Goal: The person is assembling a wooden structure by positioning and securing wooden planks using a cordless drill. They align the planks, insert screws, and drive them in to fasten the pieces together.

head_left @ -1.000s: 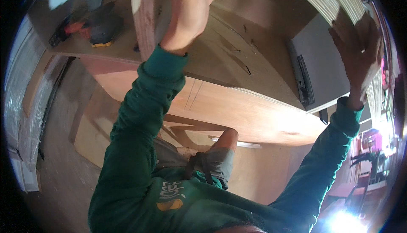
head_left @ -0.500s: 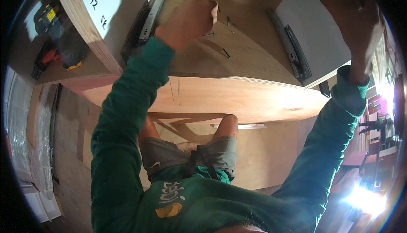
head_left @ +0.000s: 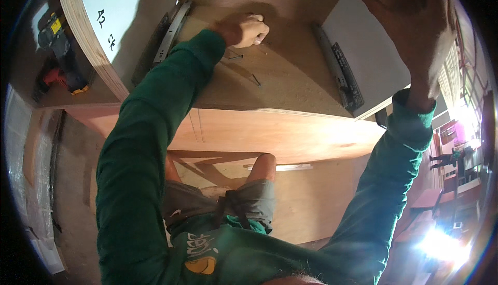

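Left hand (head_left: 251, 30) has slid right, fingers curled, contents unclear; careless sweep could scatter those screws (head_left: 256, 80). Right hand (head_left: 419, 32): can't tell.

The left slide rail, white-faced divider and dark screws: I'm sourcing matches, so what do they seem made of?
Slide rail: likely metal, silvery, with sheen and holes. Divider: seemingly plywood, from its layered edge; smooth white face perhaps laminate. Screws: probably dark-finished metal, from their slim shafts, but too small to confirm.

A woodworking workshop: the unfinished plywood cabinet (head_left: 280, 128) holds drawer runners (head_left: 170, 35), screws (head_left: 256, 80) and, at its left, a power tool (head_left: 65, 59)
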The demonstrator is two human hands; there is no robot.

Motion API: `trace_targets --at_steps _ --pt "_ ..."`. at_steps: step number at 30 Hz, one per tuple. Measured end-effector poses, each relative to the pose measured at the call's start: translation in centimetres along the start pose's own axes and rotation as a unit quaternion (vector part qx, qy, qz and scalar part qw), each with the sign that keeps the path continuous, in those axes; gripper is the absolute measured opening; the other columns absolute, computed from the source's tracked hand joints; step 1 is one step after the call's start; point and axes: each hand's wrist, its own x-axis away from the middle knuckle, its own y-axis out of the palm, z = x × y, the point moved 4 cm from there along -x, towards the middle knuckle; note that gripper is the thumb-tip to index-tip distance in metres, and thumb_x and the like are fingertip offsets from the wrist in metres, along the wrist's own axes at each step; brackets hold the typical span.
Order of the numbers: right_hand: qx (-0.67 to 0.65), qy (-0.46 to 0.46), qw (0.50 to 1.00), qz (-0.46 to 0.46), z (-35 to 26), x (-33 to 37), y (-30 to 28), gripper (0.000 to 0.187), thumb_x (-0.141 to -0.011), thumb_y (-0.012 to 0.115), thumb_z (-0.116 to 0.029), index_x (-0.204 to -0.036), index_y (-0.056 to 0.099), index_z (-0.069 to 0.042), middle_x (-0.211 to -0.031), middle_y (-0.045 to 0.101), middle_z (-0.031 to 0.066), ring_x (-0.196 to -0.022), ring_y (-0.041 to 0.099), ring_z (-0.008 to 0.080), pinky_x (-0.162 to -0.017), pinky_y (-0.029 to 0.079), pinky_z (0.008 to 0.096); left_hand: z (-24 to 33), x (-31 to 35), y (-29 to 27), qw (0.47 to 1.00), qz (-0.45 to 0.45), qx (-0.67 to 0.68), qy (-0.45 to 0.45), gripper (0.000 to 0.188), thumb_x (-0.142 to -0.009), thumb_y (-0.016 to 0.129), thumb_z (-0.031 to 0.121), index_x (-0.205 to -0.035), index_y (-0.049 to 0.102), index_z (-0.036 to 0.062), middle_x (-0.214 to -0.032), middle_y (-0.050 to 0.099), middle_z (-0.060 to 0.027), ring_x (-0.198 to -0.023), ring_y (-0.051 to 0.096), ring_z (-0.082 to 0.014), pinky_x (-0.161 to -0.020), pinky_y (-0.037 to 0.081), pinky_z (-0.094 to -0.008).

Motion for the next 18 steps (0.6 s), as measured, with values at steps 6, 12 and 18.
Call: trace_targets --at_steps 6,12,18 --pt "-0.062 -0.066 0.994 0.062 -0.1 2.1 1.7 0.109 -0.061 0.094 -0.007 -0.154 0.037 -0.002 -0.138 0.057 0.0218 -0.119 0.065 0.0373 -0.098 0.060 0.0463 5.6 1.9 -4.2 0.909 0.237 0.340 0.053 0.010 -0.101 0.064 0.016 -0.102 0.062 0.0070 -0.095 0.070 -0.0050 -0.077 0.065 -0.0156 -0.069 0.053 -0.0309" --pt "-0.047 0.123 0.989 -0.069 0.6 1.5 0.9 0.091 -0.065 0.097 -0.029 -0.140 0.054 -0.003 -0.122 0.069 0.0151 -0.108 0.070 0.0298 -0.094 0.059 0.0414 11.9 6.3 -8.7 0.745 0.308 0.552 0.214 0.026 -0.101 0.058 0.014 -0.121 0.060 -0.0026 -0.107 0.066 -0.0118 -0.091 0.067 -0.0177 -0.077 0.056 -0.0319" --pt "0.035 0.139 0.984 -0.101 1.6 2.0 1.3 0.101 -0.062 0.099 -0.036 -0.143 0.051 0.001 -0.133 0.063 0.0211 -0.119 0.066 0.0307 -0.103 0.053 0.0423 13.5 8.7 -11.0 0.784 0.394 0.458 0.144 0.018 -0.098 0.056 0.002 -0.109 0.066 -0.0065 -0.100 0.070 -0.0140 -0.088 0.068 -0.0191 -0.078 0.056 -0.0320"
